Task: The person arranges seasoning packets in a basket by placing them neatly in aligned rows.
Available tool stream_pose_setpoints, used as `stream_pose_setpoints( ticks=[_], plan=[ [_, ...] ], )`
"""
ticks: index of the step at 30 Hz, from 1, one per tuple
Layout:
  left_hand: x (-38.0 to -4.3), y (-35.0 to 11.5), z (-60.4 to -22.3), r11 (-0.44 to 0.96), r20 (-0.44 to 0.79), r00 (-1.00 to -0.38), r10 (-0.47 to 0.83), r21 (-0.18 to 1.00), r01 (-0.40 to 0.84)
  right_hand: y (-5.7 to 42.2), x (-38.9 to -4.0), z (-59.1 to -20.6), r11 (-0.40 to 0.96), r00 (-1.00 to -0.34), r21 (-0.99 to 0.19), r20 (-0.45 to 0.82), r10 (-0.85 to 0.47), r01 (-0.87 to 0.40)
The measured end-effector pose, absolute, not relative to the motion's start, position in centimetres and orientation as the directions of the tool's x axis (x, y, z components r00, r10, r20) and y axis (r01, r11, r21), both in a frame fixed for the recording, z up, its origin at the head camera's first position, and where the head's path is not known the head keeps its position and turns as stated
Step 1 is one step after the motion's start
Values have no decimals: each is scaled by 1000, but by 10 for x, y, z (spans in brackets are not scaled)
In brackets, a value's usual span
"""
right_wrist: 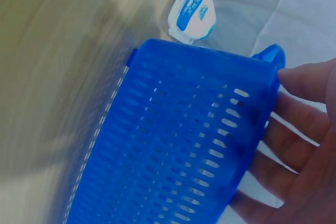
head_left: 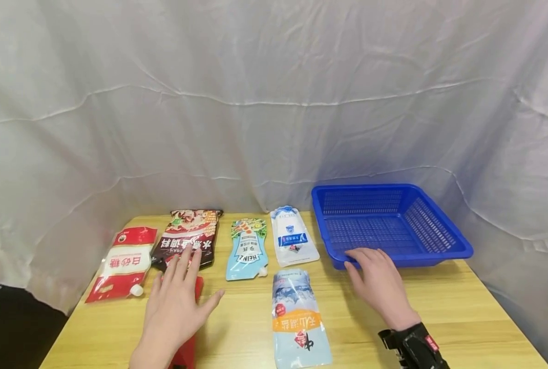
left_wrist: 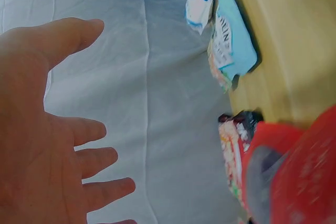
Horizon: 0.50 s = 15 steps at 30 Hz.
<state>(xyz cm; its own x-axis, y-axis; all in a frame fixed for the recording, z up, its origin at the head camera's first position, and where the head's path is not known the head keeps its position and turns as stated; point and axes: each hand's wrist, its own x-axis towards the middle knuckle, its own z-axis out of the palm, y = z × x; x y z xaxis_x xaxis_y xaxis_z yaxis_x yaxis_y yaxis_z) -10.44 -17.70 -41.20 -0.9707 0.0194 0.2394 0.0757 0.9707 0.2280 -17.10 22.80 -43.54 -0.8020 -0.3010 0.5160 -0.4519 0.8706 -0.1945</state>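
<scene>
My left hand [head_left: 176,306] hovers with spread fingers over a red package [head_left: 188,343], which it partly hides; nothing is in its grasp. In the left wrist view the palm [left_wrist: 37,145] faces the camera, apart from the blurred red package [left_wrist: 310,177]. At the right, my right hand [head_left: 381,284] holds the near left corner of a blue plastic basket [head_left: 394,260]. The right wrist view shows the thumb [right_wrist: 307,82] at the rim and the fingers reaching over it. No items are visible inside the basket.
Across the wooden table lie a red-and-white sugar pouch [head_left: 125,261], a dark seasoning bag [head_left: 191,230], a light-blue Heinz pouch [head_left: 246,256], a white-and-blue pouch [head_left: 294,238] and a blue-orange salt pouch [head_left: 299,323]. A grey curtain [head_left: 255,128] hangs behind.
</scene>
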Motion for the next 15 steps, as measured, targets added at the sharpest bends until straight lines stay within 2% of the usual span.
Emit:
stream_pose_setpoints(
  ticks=[15],
  plan=[
    [-147,-219,-384,961,206,-976,75,245,126,232,-179,-438,845,-837,-279,457,-300,-456]
  ],
)
